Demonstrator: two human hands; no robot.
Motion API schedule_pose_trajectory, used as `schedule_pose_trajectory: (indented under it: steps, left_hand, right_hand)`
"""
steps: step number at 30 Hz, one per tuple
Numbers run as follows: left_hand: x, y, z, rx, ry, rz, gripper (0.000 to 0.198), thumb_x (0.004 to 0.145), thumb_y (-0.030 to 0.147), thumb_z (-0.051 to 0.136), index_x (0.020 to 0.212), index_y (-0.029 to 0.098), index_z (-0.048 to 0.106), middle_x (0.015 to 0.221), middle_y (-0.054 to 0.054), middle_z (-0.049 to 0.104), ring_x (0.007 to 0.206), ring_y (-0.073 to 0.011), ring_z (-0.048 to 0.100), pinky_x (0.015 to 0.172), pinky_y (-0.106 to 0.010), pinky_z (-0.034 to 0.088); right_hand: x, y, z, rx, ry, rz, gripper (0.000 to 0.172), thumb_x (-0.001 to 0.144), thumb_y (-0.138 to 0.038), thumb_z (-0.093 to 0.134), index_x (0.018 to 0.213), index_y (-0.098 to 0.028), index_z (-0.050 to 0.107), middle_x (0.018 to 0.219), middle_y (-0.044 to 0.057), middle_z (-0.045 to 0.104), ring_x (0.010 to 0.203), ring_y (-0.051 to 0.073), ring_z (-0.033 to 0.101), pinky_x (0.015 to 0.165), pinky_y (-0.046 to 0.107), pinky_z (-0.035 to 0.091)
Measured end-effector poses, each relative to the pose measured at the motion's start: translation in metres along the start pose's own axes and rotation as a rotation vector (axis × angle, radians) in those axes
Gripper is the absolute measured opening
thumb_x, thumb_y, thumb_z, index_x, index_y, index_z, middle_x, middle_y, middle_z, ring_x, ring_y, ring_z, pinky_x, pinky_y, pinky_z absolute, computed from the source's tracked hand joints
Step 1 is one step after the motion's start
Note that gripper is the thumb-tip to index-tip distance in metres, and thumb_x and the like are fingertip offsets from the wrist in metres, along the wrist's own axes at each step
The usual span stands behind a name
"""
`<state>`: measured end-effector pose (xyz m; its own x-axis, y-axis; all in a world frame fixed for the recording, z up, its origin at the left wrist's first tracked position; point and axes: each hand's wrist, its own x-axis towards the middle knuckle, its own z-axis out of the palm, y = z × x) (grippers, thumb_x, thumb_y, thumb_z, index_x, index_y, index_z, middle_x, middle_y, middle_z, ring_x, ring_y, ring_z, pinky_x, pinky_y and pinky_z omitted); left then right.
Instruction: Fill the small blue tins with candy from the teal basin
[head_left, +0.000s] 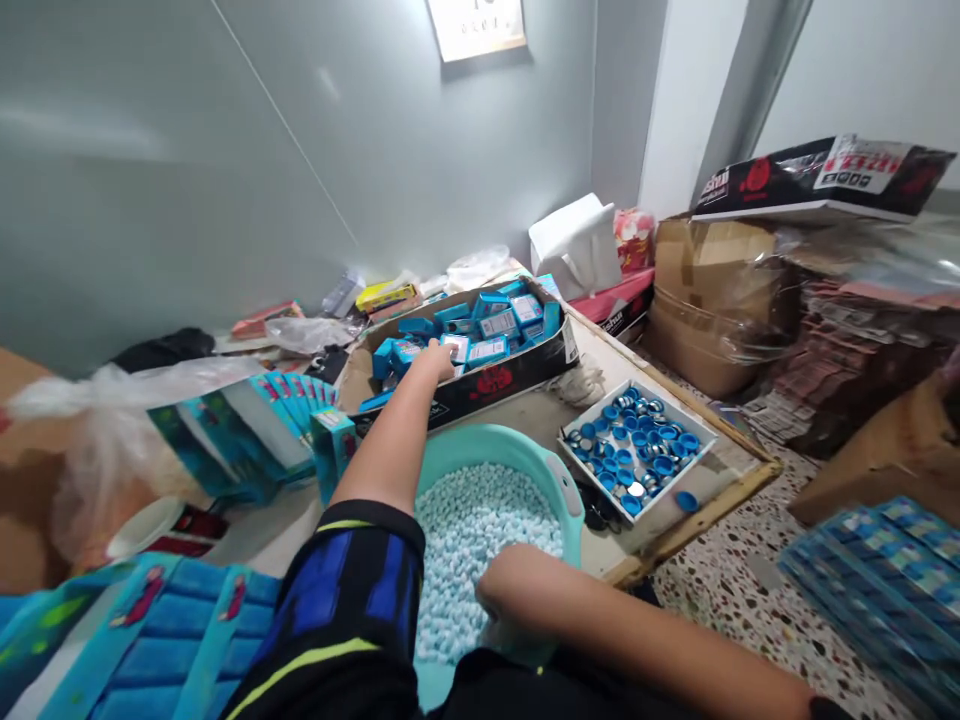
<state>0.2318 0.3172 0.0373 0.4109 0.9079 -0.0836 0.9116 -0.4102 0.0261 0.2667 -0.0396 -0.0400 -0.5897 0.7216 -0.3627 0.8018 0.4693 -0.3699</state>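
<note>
In the head view, the left hand (436, 360) reaches into a long black carton (525, 374) filled with small blue boxes (499, 325), its fingers at the boxes near the front wall; whether they grip one I cannot tell. The right hand (511, 583) is bent down at the pale blue pellets (487, 500) inside a turquoise basin (480, 436), its fingers mostly hidden, so its grasp cannot be told either. The basin stands just in front of the carton. Right of it, a white tray (594, 481) holds blue caps (637, 440), with one loose cap (686, 502) beside it.
</note>
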Motion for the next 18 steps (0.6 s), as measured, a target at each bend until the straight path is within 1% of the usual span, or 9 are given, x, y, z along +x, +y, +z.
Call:
schedule_pose_trajectory:
  steps: [3,5,6,9,12,14,15,16,18]
  left_hand:
    - [0.007,-0.008,0.007,-0.077,-0.015,-0.019,0.063,0.077,0.027,0.077,0.139,0.025,0.065,0.135,-0.016,0.069,0.112,-0.0313,0.074,0.095,-0.036,0.057]
    - [0.006,-0.015,0.01,-0.137,-0.009,-0.018,0.059,0.079,0.033,0.079,0.136,0.023,0.066,0.119,-0.012,0.077,0.102,-0.0272,0.076,0.089,-0.032,0.058]
    - [0.004,-0.017,0.012,-0.167,0.004,-0.016,0.058,0.08,0.036,0.08,0.135,0.022,0.067,0.115,-0.011,0.078,0.098,-0.0258,0.076,0.087,-0.031,0.057]
    - [-0.007,-0.016,0.016,-0.254,0.098,-0.014,0.06,0.081,0.05,0.081,0.131,0.018,0.069,0.119,-0.013,0.079,0.101,-0.0261,0.075,0.091,-0.032,0.056]
    - [-0.025,-0.01,0.004,-0.315,0.266,-0.025,0.062,0.093,0.058,0.066,0.139,0.017,0.065,0.135,-0.017,0.073,0.12,-0.0282,0.07,0.103,-0.035,0.051]
    - [-0.048,-0.012,-0.013,-0.341,0.404,-0.005,0.059,0.1,0.056,0.055,0.144,0.019,0.062,0.141,-0.015,0.07,0.128,-0.0272,0.066,0.109,-0.035,0.047]
    - [-0.065,-0.016,-0.023,-0.362,0.481,0.022,0.057,0.101,0.056,0.052,0.144,0.02,0.063,0.14,-0.014,0.071,0.126,-0.0264,0.067,0.109,-0.034,0.047]
    - [-0.085,-0.023,-0.032,-0.396,0.559,0.049,0.056,0.101,0.057,0.051,0.141,0.021,0.065,0.134,-0.012,0.074,0.12,-0.0258,0.07,0.106,-0.033,0.048]
    - [-0.139,-0.041,-0.042,-0.517,0.681,0.071,0.057,0.1,0.063,0.05,0.132,0.02,0.07,0.113,-0.009,0.08,0.096,-0.0235,0.075,0.093,-0.031,0.054]
  right_hand:
    - [0.009,0.001,-0.002,-0.039,-0.06,-0.028,0.028,0.09,-0.031,0.074,0.109,-0.014,0.082,0.091,0.013,0.081,0.084,0.03,0.078,0.065,0.032,0.054]
    - [0.008,0.0,-0.006,-0.046,-0.096,-0.048,0.026,0.089,-0.029,0.075,0.109,-0.013,0.082,0.094,0.012,0.081,0.085,0.029,0.078,0.064,0.031,0.053]
    - [0.006,-0.001,-0.007,-0.043,-0.086,-0.053,0.025,0.09,-0.029,0.075,0.109,-0.014,0.081,0.096,0.012,0.081,0.087,0.029,0.078,0.064,0.03,0.053]
    - [-0.002,-0.003,-0.011,-0.018,0.007,-0.022,0.029,0.091,-0.038,0.078,0.109,-0.016,0.081,0.101,0.011,0.081,0.091,0.029,0.078,0.067,0.029,0.053]
    - [-0.007,-0.006,-0.013,0.009,0.018,0.034,0.035,0.088,-0.047,0.08,0.107,-0.017,0.082,0.1,0.012,0.082,0.09,0.03,0.078,0.068,0.03,0.054]
    - [-0.007,-0.008,-0.013,0.02,0.001,0.05,0.035,0.086,-0.046,0.081,0.107,-0.017,0.082,0.101,0.013,0.082,0.091,0.031,0.077,0.069,0.031,0.054]
    - [-0.008,-0.009,-0.013,0.029,0.009,0.054,0.035,0.086,-0.045,0.081,0.108,-0.018,0.082,0.102,0.012,0.081,0.092,0.032,0.077,0.07,0.031,0.054]
    - [-0.008,-0.009,-0.013,0.041,0.023,0.059,0.034,0.087,-0.044,0.08,0.109,-0.018,0.081,0.103,0.012,0.081,0.094,0.032,0.077,0.071,0.032,0.054]
    - [-0.009,-0.008,-0.012,0.075,0.08,0.088,0.031,0.09,-0.043,0.076,0.109,-0.019,0.08,0.104,0.012,0.081,0.097,0.032,0.076,0.074,0.033,0.053]
